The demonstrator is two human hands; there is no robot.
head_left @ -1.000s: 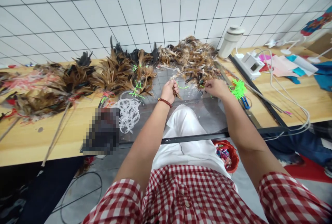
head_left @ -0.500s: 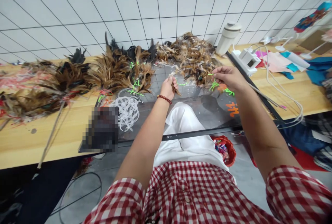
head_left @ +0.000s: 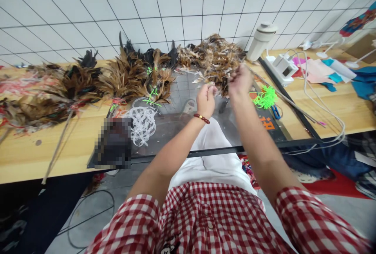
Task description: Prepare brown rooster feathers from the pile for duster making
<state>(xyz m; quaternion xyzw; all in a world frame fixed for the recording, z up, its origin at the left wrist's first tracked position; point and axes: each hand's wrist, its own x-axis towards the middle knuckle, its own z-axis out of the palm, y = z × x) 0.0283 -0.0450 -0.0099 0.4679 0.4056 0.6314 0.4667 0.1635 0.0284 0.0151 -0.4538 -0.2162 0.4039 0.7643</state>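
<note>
My left hand (head_left: 206,99) is closed in a fist around a small bunch of brown feathers, held above the dark cutting mat (head_left: 176,124). Raised close beside it, my right hand (head_left: 240,79) is blurred by motion with its fingers pinched together; what they hold is too small to make out. Both hands hover in front of a loose pile of brown feathers (head_left: 216,56). A bundle of bright green ties (head_left: 265,97) lies on the mat to the right of my right hand.
Tied feather bunches (head_left: 129,75) and feather dusters on sticks (head_left: 44,101) spread across the wooden table (head_left: 35,156) at left. White plastic loops (head_left: 142,122) lie on the mat. A white bottle (head_left: 260,42), power strip (head_left: 282,66), cables and blue scissors (head_left: 275,111) sit right.
My right hand has lifted from the green ties and moved left, up toward my left hand. My left hand has shifted a little right with its feathers.
</note>
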